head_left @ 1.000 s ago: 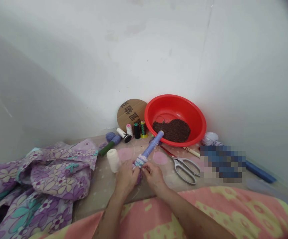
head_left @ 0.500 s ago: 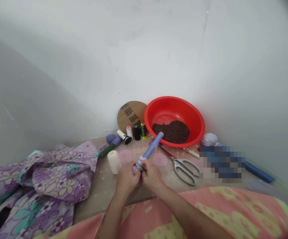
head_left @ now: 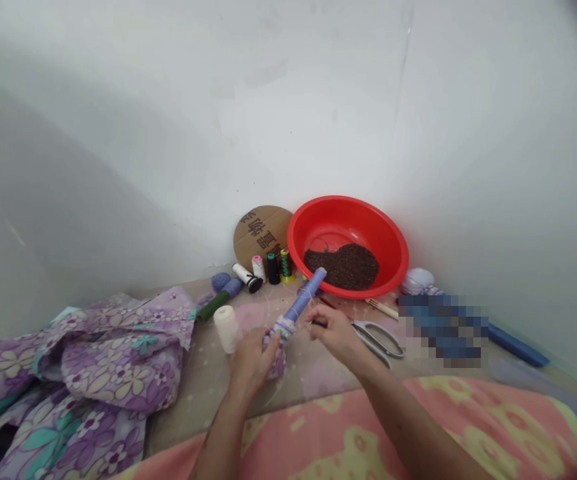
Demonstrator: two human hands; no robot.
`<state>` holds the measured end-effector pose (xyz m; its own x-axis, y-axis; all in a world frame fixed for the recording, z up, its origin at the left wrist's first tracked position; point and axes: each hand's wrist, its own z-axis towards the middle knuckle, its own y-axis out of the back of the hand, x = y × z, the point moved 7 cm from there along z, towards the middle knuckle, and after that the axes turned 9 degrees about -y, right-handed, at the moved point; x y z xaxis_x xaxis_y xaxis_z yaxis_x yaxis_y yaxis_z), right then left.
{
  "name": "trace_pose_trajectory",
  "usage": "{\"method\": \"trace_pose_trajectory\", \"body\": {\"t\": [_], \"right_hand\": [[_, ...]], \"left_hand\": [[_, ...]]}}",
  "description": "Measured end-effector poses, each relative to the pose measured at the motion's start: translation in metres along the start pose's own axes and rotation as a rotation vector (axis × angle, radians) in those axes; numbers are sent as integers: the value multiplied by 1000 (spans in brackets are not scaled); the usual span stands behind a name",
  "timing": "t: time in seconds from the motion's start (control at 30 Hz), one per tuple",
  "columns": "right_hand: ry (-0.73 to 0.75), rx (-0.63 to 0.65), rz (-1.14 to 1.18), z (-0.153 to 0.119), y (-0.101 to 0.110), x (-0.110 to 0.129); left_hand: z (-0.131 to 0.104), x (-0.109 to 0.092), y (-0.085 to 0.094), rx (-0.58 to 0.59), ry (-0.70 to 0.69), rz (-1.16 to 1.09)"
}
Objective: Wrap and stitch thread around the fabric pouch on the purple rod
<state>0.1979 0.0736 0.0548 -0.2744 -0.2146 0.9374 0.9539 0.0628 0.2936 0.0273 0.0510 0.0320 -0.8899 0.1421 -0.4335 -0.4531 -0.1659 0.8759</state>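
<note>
My left hand (head_left: 252, 360) is closed round the lower part of a lilac-wrapped stick (head_left: 302, 300), where gathered purple floral cloth (head_left: 277, 363) bunches up beneath a pale ruffled band. The far end of the stick leans up over the near rim of the red basin. Thin white thread runs loosely along the stick. Off to the right of it, my right hand (head_left: 336, 333) is raised with its fingertips pinched together. A small dark thing shows between those fingers, too small to name. Just beyond that hand lie the scissors (head_left: 381, 337), partly covered by it.
A red basin (head_left: 398, 248) holds dark brown grains. Beside it stand several thread spools (head_left: 273, 269) and a cardboard disc (head_left: 253, 230). A white thread cone (head_left: 226, 329) is near my left hand. Floral cloth (head_left: 118, 360) is heaped left; a pink-yellow blanket (head_left: 368, 433) lies in front.
My right hand has let go of the cloth band on the stick and moved right, fingers pinched. My left hand keeps its hold, and the gathered cloth is now more exposed.
</note>
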Motion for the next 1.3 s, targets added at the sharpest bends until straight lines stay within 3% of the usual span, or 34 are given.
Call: {"method": "trace_pose_trajectory", "body": {"t": [0.2,0.37,0.57,0.67,0.8,0.9,1.0,1.1,1.3], "right_hand": [[-49,38,481,-10,58,43],[8,111,703,-28,83,75],[181,122,647,-54,106,105],[269,113,458,-63,113,118],[265,106,-131,-53,93,114],[241,-10,-640,-34,69,93],[200,-108,-942,-19,48,69],[232,-83,-978,-11,25,55],[265,20,-736,-4,-11,37]], "left_hand": [[0,0,0,-24,3,17],[0,4,-2,-28,37,29],[-1,0,0,-7,39,44],[-1,1,-1,-8,44,47],[-1,0,0,-24,36,56],[-1,0,1,-26,34,57],[-2,0,1,-27,35,47],[-2,0,0,-34,39,47],[-2,1,-2,-4,112,81]]}}
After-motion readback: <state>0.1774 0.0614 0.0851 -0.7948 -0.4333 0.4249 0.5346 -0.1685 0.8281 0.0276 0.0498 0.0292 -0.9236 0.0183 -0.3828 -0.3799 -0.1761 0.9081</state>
